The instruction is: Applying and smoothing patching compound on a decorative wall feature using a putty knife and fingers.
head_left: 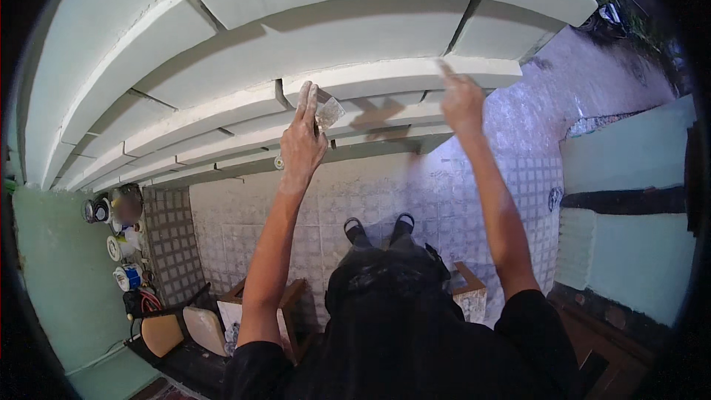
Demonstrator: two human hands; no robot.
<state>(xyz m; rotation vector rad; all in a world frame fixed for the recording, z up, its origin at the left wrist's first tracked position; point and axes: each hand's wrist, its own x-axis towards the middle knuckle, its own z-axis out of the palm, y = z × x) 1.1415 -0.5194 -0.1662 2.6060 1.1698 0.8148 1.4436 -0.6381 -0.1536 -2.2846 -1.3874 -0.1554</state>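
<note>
In front of me runs a pale, stepped wall moulding [400, 78] with dark vertical gaps in its ledges. My left hand [302, 141], dusted with white, is raised at a lower ledge, two fingers pointing up. Between its thumb and fingers is a small flat square piece [329, 113], greyish and smeared with white; its exact kind is unclear. My right hand [463, 102] is slightly blurred by motion. Its index finger stretches to the underside of the ledge, the others are curled, and I see nothing held in it.
Below is a tiled floor [311, 207] where my feet stand. Tubs and a white round container [118, 247] line the left wall. Two chairs [204, 330] stand lower left. A wooden-edged stand [468, 300] is behind me, right. Paved ground [585, 81] extends far right.
</note>
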